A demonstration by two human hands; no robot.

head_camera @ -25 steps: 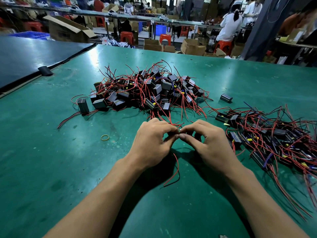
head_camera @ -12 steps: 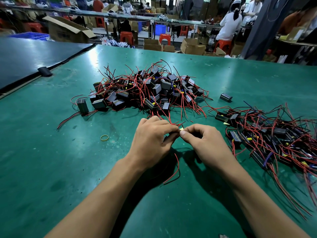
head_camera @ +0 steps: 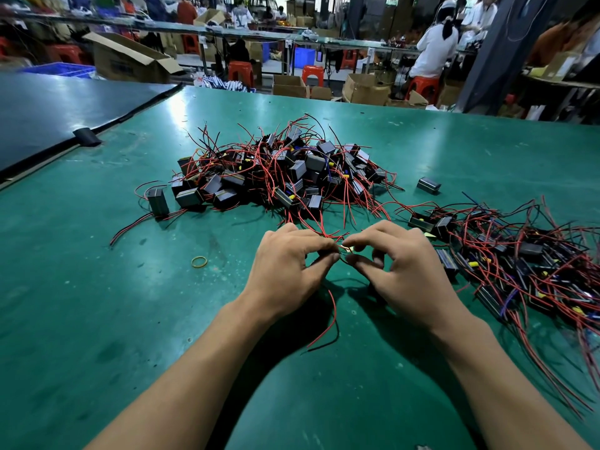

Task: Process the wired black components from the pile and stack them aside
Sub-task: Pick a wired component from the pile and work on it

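A pile of black box components with red and black wires [head_camera: 285,177] lies in the middle of the green table [head_camera: 97,303]. A second heap of wired components [head_camera: 519,267] spreads along the right side. My left hand [head_camera: 289,271] and my right hand [head_camera: 406,271] meet in front of the pile, fingertips pinched together on the wire ends of one component. Its body is hidden under my hands. A red and black wire pair [head_camera: 329,323] trails toward me from below my left hand.
A yellow rubber band [head_camera: 199,262] lies left of my left hand. One loose black component [head_camera: 428,185] sits between the two heaps. A dark mat [head_camera: 48,115] covers the far left. Benches, cardboard boxes, stools and seated workers fill the background.
My hands stay pinched on the wire ends. The right hand's fingers have spread and lifted slightly; the trailing wire has barely shifted.
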